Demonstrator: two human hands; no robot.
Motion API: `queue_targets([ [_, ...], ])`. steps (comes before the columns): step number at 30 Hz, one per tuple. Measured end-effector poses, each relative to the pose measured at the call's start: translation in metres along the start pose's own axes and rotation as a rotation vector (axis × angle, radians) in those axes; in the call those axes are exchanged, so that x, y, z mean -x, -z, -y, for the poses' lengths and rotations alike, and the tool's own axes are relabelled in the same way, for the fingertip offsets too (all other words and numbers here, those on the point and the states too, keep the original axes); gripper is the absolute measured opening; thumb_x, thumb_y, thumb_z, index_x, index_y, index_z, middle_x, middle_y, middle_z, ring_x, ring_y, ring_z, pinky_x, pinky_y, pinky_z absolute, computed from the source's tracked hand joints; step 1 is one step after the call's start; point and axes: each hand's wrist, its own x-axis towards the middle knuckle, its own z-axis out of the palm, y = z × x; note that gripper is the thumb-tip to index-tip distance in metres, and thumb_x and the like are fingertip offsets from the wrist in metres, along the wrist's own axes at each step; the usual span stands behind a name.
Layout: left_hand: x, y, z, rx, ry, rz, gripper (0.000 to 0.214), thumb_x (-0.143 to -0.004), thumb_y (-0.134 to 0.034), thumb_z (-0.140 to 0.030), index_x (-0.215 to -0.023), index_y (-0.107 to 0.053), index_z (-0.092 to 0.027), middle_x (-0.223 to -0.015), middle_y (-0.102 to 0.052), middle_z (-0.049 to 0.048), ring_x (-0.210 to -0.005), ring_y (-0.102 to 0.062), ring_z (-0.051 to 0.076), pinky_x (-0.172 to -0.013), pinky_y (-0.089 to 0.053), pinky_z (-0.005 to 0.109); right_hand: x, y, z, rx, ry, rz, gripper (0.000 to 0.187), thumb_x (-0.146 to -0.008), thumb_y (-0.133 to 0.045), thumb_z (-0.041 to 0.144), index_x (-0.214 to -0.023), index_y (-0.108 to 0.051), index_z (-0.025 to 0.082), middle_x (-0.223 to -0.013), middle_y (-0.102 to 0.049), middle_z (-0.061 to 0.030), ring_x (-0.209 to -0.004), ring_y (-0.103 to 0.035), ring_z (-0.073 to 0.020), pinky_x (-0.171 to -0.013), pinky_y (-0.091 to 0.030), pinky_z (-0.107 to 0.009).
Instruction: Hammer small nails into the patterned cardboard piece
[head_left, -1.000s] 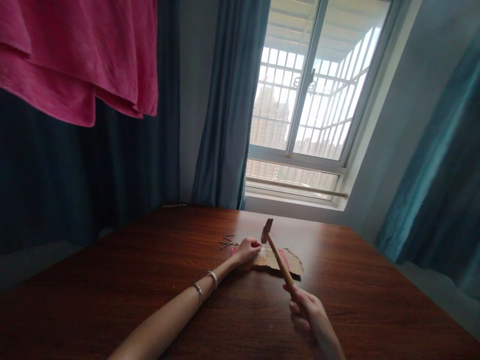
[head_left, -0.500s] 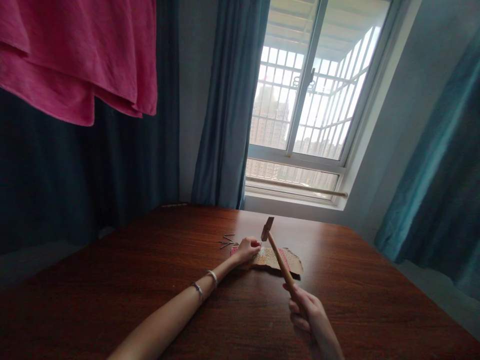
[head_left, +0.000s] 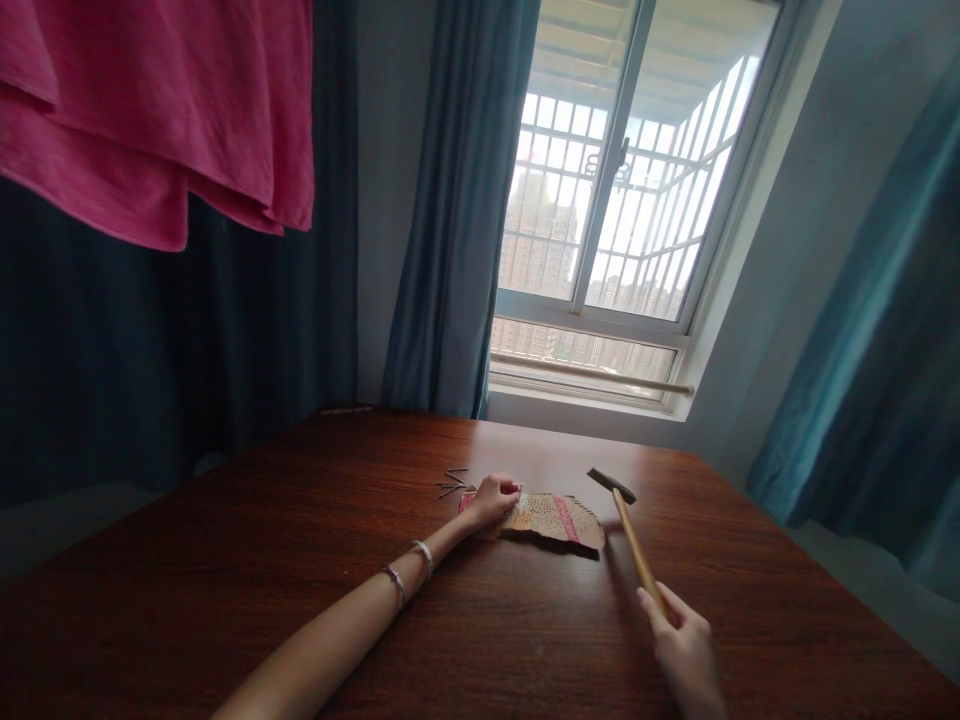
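My right hand (head_left: pixel 679 635) is wrapped round the wooden handle of a hammer (head_left: pixel 637 545). The hammer's dark metal head is tilted, to the right of a torn piece of cardboard (head_left: pixel 585 525). Small holes or dots and pink and orange colouring cover this cardboard, which lies on the table. Over its left end, my left hand (head_left: pixel 496 500) pinches a thin nail (head_left: pixel 520 489), held upright; its lower part is hard to make out. Several loose nails (head_left: pixel 452 487) lie on the table just left of that hand.
The brown wooden table (head_left: pixel 360 480) reaches to the wall under a barred window (head_left: pixel 600 200). Blue curtains (head_left: pixel 450 220) hang behind it and on the right. A pink cloth (head_left: pixel 225 120) hangs at the upper left.
My right hand has swung the hammer to the right, away from my left hand and off the cardboard. The left hand has stayed in place with its pinch.
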Motion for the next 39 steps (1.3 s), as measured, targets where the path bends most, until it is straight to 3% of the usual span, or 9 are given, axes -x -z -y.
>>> queue_targets([
  [6,0.000,0.000,-0.004,-0.035,0.041,-0.012,0.018,-0.069,-0.056,-0.025,-0.075,-0.067,-0.013,-0.076,-0.065,0.0035,-0.072,-0.056,0.015,-0.065,-0.039,0.022,-0.020,0.021,-0.026,0.255,-0.045,-0.051,0.055,-0.062,-0.057,0.051,-0.099,-0.067,0.011,-0.085,-0.070,-0.0155,-0.081,-0.062,-0.0316,-0.067,-0.046,-0.035],
  [24,0.001,-0.001,-0.002,-0.030,-0.003,-0.027,0.018,-0.069,-0.055,-0.025,-0.073,-0.067,-0.013,-0.073,-0.065,0.0030,-0.069,-0.056,0.014,-0.063,-0.039,0.022,-0.014,0.025,-0.031,0.396,-0.042,-0.013,0.058,-0.067,-0.050,0.051,-0.110,-0.062,0.014,-0.096,-0.067,-0.0176,-0.089,-0.060,-0.0350,-0.071,-0.044,-0.038],
  [29,0.001,-0.001,-0.001,-0.001,-0.015,-0.017,0.018,-0.070,-0.055,-0.026,-0.074,-0.066,-0.013,-0.074,-0.065,0.0032,-0.070,-0.058,0.014,-0.063,-0.040,0.021,-0.012,0.026,-0.030,0.453,-0.023,0.024,0.057,-0.071,-0.045,0.049,-0.115,-0.059,0.015,-0.096,-0.067,-0.0171,-0.088,-0.061,-0.0343,-0.071,-0.044,-0.037],
  [34,0.001,-0.001,-0.002,-0.028,0.008,-0.021,0.018,-0.071,-0.054,-0.025,-0.075,-0.066,-0.012,-0.074,-0.066,0.0033,-0.069,-0.058,0.013,-0.063,-0.041,0.021,-0.015,0.028,-0.032,0.619,-0.001,0.038,0.050,-0.076,-0.039,0.048,-0.115,-0.058,0.022,-0.095,-0.066,-0.0136,-0.085,-0.062,-0.0308,-0.070,-0.044,-0.036],
  [39,0.003,-0.001,-0.005,-0.014,0.022,-0.018,0.017,-0.072,-0.054,-0.024,-0.077,-0.065,-0.013,-0.076,-0.066,0.0031,-0.071,-0.059,0.013,-0.064,-0.042,0.020,-0.016,0.024,-0.042,0.739,0.077,-0.005,0.046,-0.079,-0.037,0.043,-0.111,-0.059,0.018,-0.104,-0.058,-0.0147,-0.084,-0.061,-0.0261,-0.073,-0.044,-0.033],
])
